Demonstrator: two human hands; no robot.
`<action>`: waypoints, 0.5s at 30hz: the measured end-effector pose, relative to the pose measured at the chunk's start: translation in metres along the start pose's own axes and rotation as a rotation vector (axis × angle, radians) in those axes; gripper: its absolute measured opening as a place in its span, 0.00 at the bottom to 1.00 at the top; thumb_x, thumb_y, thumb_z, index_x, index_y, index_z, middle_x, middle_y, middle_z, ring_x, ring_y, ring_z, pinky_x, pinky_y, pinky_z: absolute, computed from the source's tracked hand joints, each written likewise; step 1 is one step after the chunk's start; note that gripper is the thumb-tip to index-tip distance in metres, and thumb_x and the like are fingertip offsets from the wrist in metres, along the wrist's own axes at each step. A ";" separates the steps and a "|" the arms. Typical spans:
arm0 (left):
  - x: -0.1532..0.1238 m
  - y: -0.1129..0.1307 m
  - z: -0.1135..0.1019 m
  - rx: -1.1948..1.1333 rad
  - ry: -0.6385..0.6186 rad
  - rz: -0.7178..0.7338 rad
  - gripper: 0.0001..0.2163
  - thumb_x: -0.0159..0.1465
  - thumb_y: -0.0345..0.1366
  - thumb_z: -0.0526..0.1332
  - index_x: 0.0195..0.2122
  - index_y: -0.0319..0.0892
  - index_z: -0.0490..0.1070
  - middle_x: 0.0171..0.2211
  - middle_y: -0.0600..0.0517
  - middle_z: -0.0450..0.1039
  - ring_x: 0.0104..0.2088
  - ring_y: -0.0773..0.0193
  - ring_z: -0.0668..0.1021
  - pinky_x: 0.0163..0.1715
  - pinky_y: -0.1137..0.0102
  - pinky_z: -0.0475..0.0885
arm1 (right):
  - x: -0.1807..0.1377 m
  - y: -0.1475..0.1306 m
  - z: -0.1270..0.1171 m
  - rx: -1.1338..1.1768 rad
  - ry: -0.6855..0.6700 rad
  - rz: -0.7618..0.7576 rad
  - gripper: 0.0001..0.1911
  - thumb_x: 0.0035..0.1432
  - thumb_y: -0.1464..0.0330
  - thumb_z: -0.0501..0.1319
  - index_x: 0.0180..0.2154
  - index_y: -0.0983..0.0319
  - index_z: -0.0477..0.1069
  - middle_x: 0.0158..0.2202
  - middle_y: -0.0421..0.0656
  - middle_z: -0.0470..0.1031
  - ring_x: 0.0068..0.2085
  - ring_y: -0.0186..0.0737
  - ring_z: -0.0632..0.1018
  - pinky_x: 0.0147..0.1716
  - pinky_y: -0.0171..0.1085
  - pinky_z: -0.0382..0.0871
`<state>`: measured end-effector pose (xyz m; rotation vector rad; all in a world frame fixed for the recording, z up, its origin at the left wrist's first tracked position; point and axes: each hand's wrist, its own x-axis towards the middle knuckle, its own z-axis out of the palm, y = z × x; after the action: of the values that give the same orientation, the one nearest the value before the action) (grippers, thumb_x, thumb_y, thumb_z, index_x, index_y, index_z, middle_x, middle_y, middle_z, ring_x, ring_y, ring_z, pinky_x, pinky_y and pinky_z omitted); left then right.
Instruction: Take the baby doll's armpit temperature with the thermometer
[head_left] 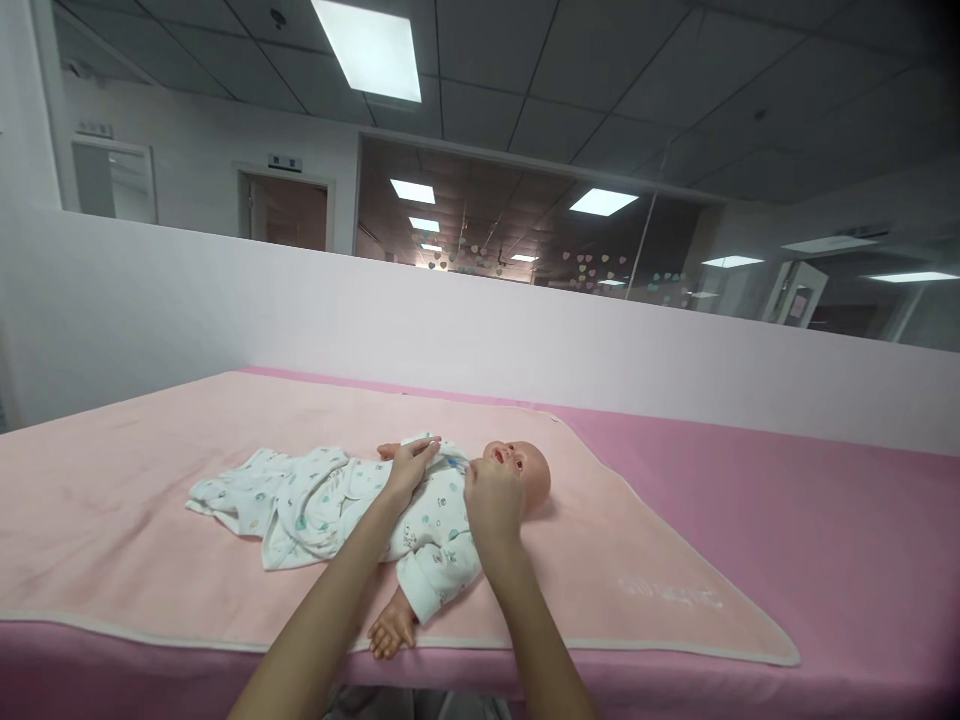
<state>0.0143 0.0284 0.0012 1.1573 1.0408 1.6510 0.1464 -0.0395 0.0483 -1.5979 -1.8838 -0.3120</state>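
Baby doll [535,468] lies supine on peach mat [637,550], wearing printed garment [442,512]. Left hand [409,470] at chest, right hand [495,500] curled by collar; cannot tell whether either grips cloth. Garment probably soft, light: pinch edges. Doll likely firm; support head and back.

A light panel [375,48] glares white against the dim ceiling [495,45].

Bald doll [536,470] on back across peach blanket [637,560]; white patterned clothes [439,510] rumpled.
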 end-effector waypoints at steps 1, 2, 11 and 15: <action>0.001 0.000 -0.001 -0.046 0.007 -0.022 0.15 0.49 0.39 0.64 0.37 0.36 0.73 0.39 0.45 0.74 0.44 0.58 0.73 0.44 0.69 0.66 | 0.008 -0.005 0.010 -0.031 -0.018 -0.030 0.14 0.55 0.75 0.49 0.27 0.64 0.72 0.27 0.48 0.74 0.27 0.37 0.73 0.23 0.32 0.57; 0.001 0.000 -0.002 -0.096 0.012 -0.040 0.15 0.49 0.38 0.64 0.37 0.37 0.73 0.39 0.45 0.74 0.43 0.59 0.73 0.44 0.70 0.66 | 0.016 -0.010 0.021 -0.058 -0.046 -0.048 0.14 0.55 0.77 0.49 0.28 0.64 0.72 0.29 0.48 0.74 0.29 0.38 0.73 0.24 0.32 0.58; -0.003 0.004 -0.001 -0.123 -0.041 -0.071 0.21 0.49 0.36 0.64 0.44 0.39 0.67 0.27 0.50 0.74 0.32 0.65 0.76 0.35 0.72 0.69 | 0.034 -0.011 0.083 0.023 -0.068 0.030 0.10 0.57 0.75 0.48 0.33 0.65 0.67 0.29 0.49 0.74 0.31 0.39 0.75 0.26 0.31 0.58; 0.014 0.013 -0.008 0.229 -0.228 -0.147 0.18 0.51 0.45 0.60 0.36 0.36 0.71 0.25 0.48 0.74 0.28 0.63 0.76 0.28 0.72 0.69 | 0.031 -0.006 0.086 0.090 -0.040 0.117 0.08 0.53 0.79 0.49 0.35 0.66 0.63 0.29 0.47 0.73 0.30 0.39 0.74 0.24 0.32 0.55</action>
<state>0.0012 0.0359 0.0153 1.3491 1.1580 1.2771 0.1121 0.0315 0.0021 -1.6563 -1.7983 -0.1437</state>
